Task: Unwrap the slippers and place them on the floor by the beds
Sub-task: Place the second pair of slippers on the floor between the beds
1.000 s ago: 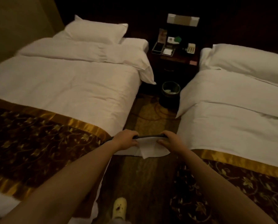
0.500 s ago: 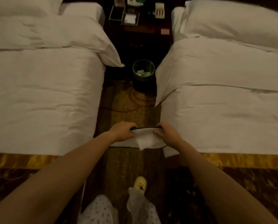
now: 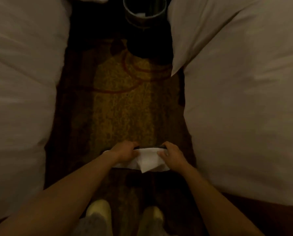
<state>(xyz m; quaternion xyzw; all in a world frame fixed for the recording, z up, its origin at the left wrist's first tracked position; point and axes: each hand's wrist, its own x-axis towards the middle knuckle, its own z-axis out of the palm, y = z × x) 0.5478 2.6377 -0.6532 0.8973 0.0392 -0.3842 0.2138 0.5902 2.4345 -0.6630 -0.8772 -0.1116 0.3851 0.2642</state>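
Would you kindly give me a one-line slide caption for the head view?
Both hands hold white slippers over the carpet between two beds.

Matt white cloth bedding on both beds (image 3: pixel 244 103), smooth with soft creases, rough patterned carpet floor (image 3: pixel 125 108), dull, possibly metal bin (image 3: pixel 144 16), thin white fabric-like slippers (image 3: pixel 147 160), dark sole edge

Carpeted aisle (image 3: pixel 123 106) between left bed (image 3: pixel 19 92) and right bed (image 3: pixel 244 108), bin (image 3: pixel 144 12) at its far end.
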